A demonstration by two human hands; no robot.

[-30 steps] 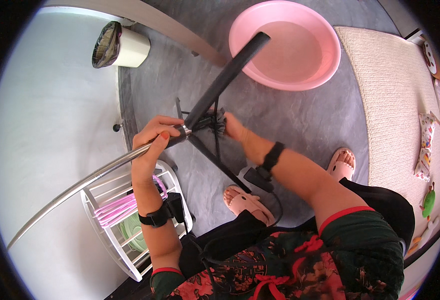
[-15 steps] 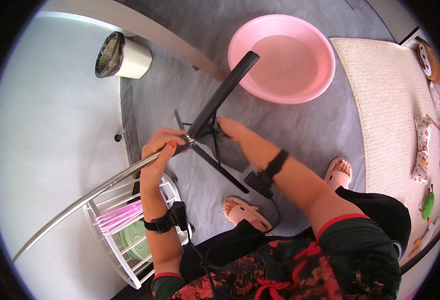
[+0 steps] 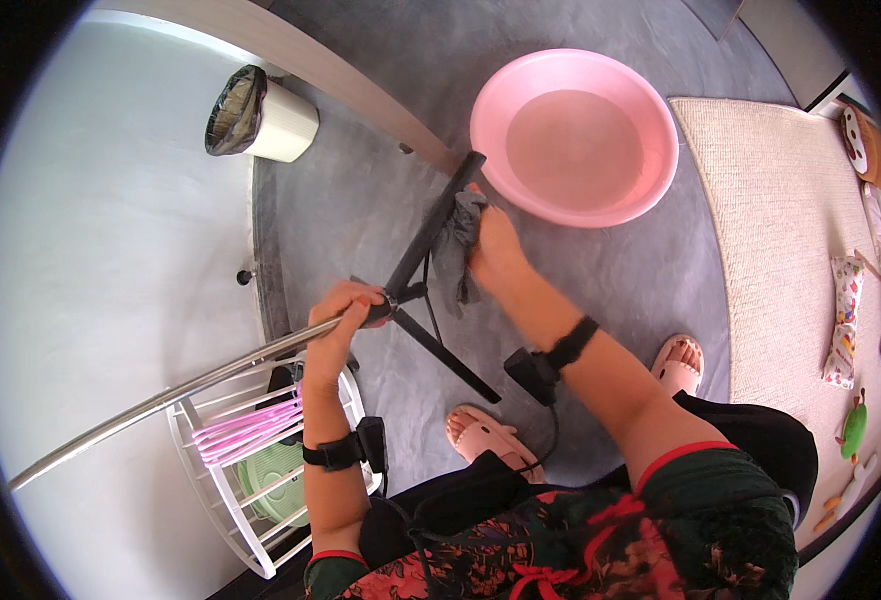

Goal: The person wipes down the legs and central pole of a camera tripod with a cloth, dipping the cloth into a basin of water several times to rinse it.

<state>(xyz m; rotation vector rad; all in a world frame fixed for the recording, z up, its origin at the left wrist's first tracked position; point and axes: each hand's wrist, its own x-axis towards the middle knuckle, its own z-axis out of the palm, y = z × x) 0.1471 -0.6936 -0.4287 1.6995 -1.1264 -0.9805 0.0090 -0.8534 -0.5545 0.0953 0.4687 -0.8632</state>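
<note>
A silvery metal pole [image 3: 190, 385] with black folding legs [image 3: 447, 355] slants across the left half of the head view. My left hand [image 3: 342, 315] is closed round the pole just below the joint where the legs spread. A dark grey cloth [image 3: 455, 245] hangs in my right hand [image 3: 495, 250], which presses it against the long upper leg [image 3: 430, 225] near its tip. The fingertips on the far side of that leg are partly hidden by the cloth.
A pink basin [image 3: 575, 150] with cloudy water stands ahead on the grey floor. At the left are a white bin [image 3: 285, 125] with a black liner and a white rack [image 3: 230, 500] holding pink hangers. A beige rug [image 3: 760, 220] lies to the right.
My right hand has moved from the leg joint out along the upper leg, and the cloth has come into sight. The upper leg's tip has swung down and left.
</note>
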